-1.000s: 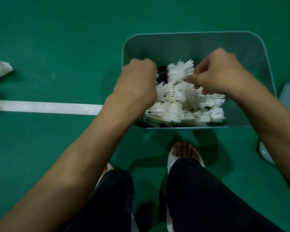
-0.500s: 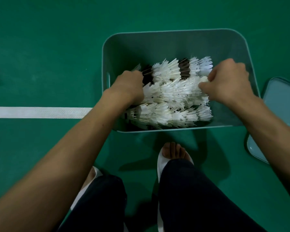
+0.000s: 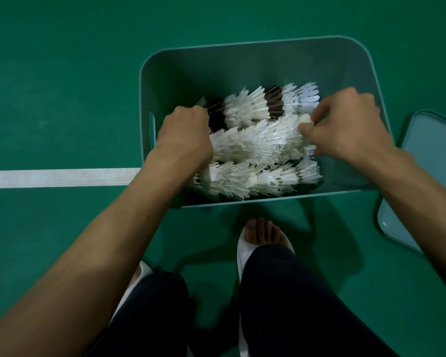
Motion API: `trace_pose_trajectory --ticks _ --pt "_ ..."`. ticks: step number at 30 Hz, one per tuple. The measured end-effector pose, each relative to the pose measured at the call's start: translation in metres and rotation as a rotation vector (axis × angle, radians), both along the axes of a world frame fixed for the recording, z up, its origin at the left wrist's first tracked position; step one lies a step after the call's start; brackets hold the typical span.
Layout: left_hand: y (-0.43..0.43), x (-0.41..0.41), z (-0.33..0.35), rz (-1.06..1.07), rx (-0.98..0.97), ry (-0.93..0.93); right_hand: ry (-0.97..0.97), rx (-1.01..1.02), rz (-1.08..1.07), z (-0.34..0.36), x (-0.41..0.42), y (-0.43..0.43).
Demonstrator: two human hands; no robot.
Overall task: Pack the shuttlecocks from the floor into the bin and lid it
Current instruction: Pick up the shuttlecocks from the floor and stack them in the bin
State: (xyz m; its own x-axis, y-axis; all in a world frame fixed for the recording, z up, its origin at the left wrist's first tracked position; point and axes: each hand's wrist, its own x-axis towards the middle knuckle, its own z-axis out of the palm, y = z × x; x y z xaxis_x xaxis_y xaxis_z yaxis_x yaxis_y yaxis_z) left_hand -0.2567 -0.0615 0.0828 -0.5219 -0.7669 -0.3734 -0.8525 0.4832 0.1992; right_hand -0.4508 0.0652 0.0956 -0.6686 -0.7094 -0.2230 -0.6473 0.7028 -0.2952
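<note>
A teal plastic bin [image 3: 258, 55] stands on the green floor in front of me. Inside it lie rows of nested white feather shuttlecocks [image 3: 250, 143], several to a row, some with dark cork ends showing. My left hand [image 3: 184, 135] grips the left end of the middle row inside the bin. Fingers curled, my right hand [image 3: 345, 130] pinches that same row's right end. The bin's teal lid [image 3: 428, 176] lies flat on the floor just right of the bin, partly behind my right forearm.
A white court line [image 3: 62, 177] runs across the floor left of the bin. My feet in white slippers [image 3: 245, 251] and my dark trouser legs are just below the bin's near wall.
My hands have spread apart to the two ends of the shuttlecock row. The view has shifted, so the loose shuttlecock at far left is out of frame and the lid shows more.
</note>
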Motion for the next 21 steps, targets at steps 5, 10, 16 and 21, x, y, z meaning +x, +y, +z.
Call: trace_pose_trajectory --ticks 5,10,16,21 --pt "-0.021 -0.007 0.018 0.059 -0.089 0.101 0.046 -0.097 -0.042 0.021 -0.007 -0.004" --pt "-0.038 -0.021 0.01 -0.009 0.001 -0.029 0.114 -0.072 -0.055 0.021 -0.008 -0.03" --pt "-0.049 -0.022 -0.01 -0.063 0.032 -0.072 0.088 -0.013 -0.078 0.008 -0.001 -0.042" --pt "-0.049 -0.021 0.0 -0.068 -0.167 -0.006 0.106 -0.029 -0.074 0.0 -0.001 -0.04"
